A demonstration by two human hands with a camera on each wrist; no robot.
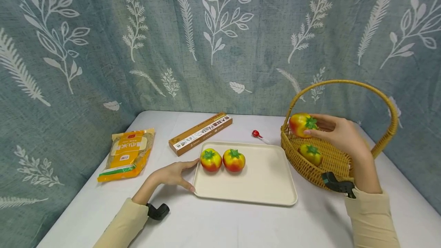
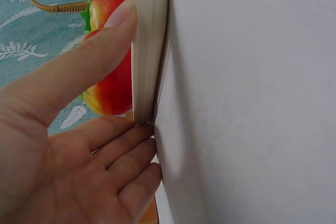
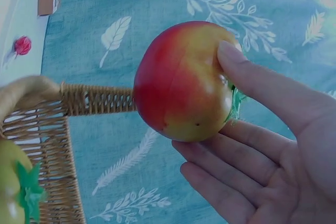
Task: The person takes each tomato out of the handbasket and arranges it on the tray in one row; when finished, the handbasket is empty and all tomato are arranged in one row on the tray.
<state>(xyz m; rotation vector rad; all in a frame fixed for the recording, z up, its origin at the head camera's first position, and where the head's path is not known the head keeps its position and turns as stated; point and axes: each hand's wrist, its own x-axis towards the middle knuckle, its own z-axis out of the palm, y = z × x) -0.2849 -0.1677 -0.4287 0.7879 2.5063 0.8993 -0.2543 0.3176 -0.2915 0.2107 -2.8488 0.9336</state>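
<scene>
One tomato [image 1: 300, 124] in R hand [image 1: 339, 133]

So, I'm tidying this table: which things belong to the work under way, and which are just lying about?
In use: red-yellow toy tomato in right hand; wicker basket; cream plastic tray under left hand.
Lying about: orange food bag, brown pasta box, red lollipop.

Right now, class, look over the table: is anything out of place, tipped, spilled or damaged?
Nothing is spilled or broken. The one stray item is a small red lollipop, lying loose on the table between the pasta box and the basket, apart from everything else. The two tomatoes sit upright on the tray.
</scene>
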